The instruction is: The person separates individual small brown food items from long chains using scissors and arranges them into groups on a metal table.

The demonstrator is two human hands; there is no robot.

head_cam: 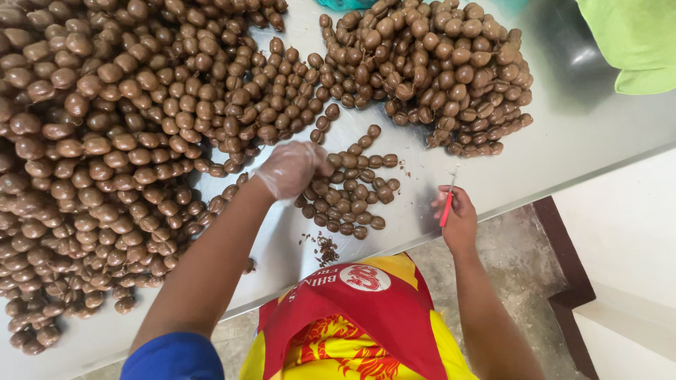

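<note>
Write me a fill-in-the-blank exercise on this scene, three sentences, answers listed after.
1. The left hand, which rests on the small pile of brown sausage links, wears a thin clear ____.
2. The right hand grips a small tool whose handle is ____ in colour.
3. The sausage links lie on a shiny ____ table.

Missing words: glove; red; metal
</note>
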